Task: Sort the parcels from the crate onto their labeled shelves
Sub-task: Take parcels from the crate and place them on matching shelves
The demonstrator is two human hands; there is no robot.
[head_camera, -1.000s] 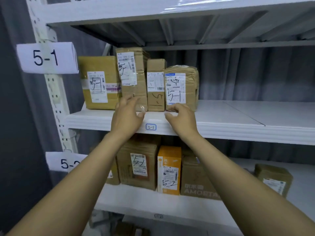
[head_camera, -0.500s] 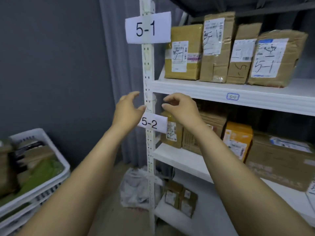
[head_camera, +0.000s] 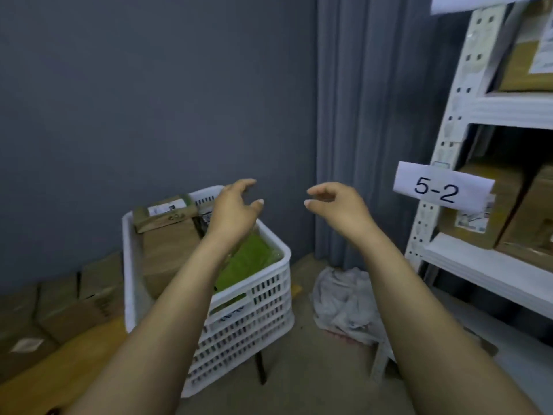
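I hold my left hand (head_camera: pixel 236 208) over the crate (head_camera: pixel 263 324) and my right hand (head_camera: pixel 338 205) just beside it. Both are empty, loosely curled and apart. Inside the crate lie a labelled box (head_camera: pixel 164 214) on top and a green bag (head_camera: pixel 248 262) lower down. The best move, I judge, is to lift the top box two-handed and read its label before turning to the shelf (head_camera: pixel 484 265).

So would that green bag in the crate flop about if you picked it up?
Probably floppy: the green bag looks wrinkled and slumps against the crate wall, unlike the flat-sided box beside it. Its film seems glossy, so it may be slippery. It is likely light for its size, though the contents are hidden.
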